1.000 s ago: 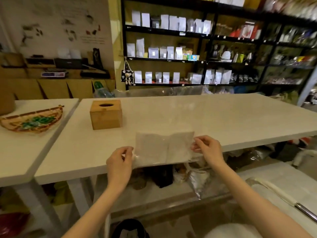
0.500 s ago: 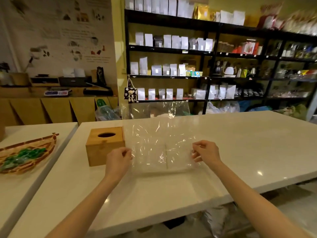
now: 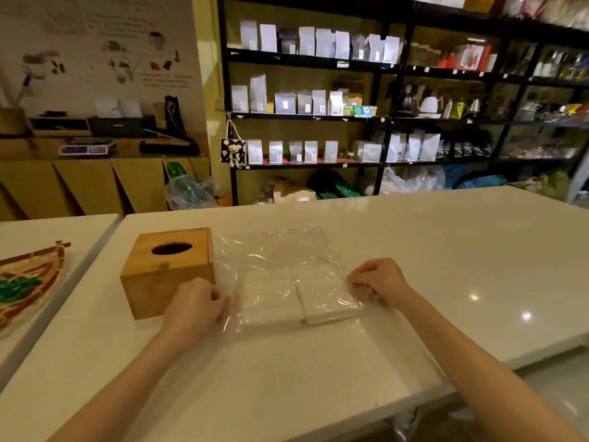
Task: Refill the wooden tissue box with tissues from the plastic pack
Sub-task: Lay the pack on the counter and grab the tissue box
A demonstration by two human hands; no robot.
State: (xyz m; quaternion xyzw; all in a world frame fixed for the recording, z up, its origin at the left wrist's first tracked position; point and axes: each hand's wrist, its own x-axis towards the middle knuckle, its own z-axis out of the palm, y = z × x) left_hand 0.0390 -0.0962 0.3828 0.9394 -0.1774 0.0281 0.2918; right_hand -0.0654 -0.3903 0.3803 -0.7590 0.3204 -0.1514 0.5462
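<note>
A clear plastic pack [image 3: 280, 253] lies flat on the white table [image 3: 414, 250], holding two white tissue stacks [image 3: 299, 295] side by side at its near end. My left hand [image 3: 194, 304] pinches the pack's left edge and my right hand [image 3: 376, 280] pinches its right edge. The wooden tissue box [image 3: 169, 269] stands closed just left of the pack, touching it, with an oval slot in its lid and no tissue showing.
A second white table [image 3: 47, 231] at the left carries a woven boat-shaped basket [image 3: 28, 275]. Behind the table stand black shelves [image 3: 382, 116] of pouches and kettles and a wooden counter [image 3: 95, 173]. The table's near edge runs close to my forearms.
The pack was held up off the table edge a second ago; both hands have carried it forward and laid it flat beside the wooden box. My view has moved closer over the table.
</note>
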